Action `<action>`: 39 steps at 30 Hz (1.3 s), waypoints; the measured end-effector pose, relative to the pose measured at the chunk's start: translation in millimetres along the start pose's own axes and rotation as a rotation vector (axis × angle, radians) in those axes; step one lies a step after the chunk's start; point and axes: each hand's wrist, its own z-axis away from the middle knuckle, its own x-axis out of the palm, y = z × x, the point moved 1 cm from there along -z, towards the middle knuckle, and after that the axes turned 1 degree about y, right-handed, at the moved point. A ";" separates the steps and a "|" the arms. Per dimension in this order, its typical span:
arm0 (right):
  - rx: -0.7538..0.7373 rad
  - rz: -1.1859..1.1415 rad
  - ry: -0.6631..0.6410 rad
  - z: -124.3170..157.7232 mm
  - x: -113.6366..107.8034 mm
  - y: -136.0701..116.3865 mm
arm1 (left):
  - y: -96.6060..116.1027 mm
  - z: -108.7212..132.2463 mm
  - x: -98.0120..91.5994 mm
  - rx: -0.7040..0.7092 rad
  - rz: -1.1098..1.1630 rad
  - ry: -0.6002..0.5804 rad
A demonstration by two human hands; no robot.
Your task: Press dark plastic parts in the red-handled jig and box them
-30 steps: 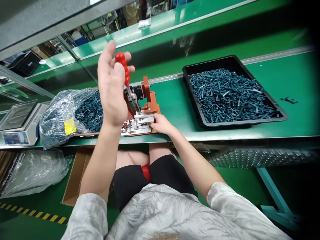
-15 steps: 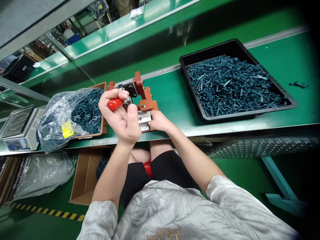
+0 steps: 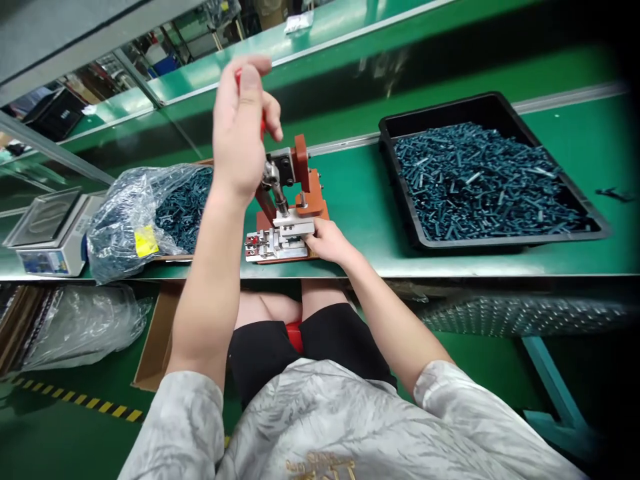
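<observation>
1. Closest to you, your grey patterned sleeves lead down to your forearms, with black shorts across your lap and a cardboard box below the surface's front edge.
2. Your left hand is raised high, wrist bent back and fingers closed around the red grip of a toggle clamp, so most of the grip is hidden.
3. Your right hand reaches in low from the right, its fingers lying narrow on the metal jig and holding nothing visible.
4. The jig sits on a reddish base near the surface's front edge, with the clamp's lever standing up. You seem to be working that lever, and the next move calls for bringing it down over the jig.
5. Left of the jig, a clear plastic bag of dark teal parts sits beside a weighing scale near the surface's left end.
6. Farther right, a black tray is heaped with matching parts, and a few loose ones lie near the surface's right end.
</observation>
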 end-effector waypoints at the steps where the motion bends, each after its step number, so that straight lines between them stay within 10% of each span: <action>1: -0.004 0.005 0.009 1.4 1.1 -0.1 | -1.4 0.5 -0.9 0.008 -0.010 -0.009; 9: -0.144 0.089 0.152 11.8 9.0 0.3 | -71.3 129.3 -22.7 -0.023 -0.347 0.333; 14: -0.184 0.070 0.121 10.9 7.8 2.4 | -120.1 196.3 -29.8 -0.324 -0.423 -0.018; 20: -0.306 0.030 0.152 14.0 4.2 0.7 | -125.9 198.0 -26.4 -0.404 -0.237 0.109; 28: -0.186 0.079 0.141 15.5 12.2 0.8 | -129.3 199.5 -41.1 -0.535 0.564 0.498; 35: -0.108 0.109 0.181 7.1 16.9 -3.3 | -130.5 213.9 -32.6 -0.543 0.138 0.518; 39: -0.092 0.137 0.261 24.2 7.2 -17.4 | -94.0 259.0 -14.1 -0.486 -0.281 0.631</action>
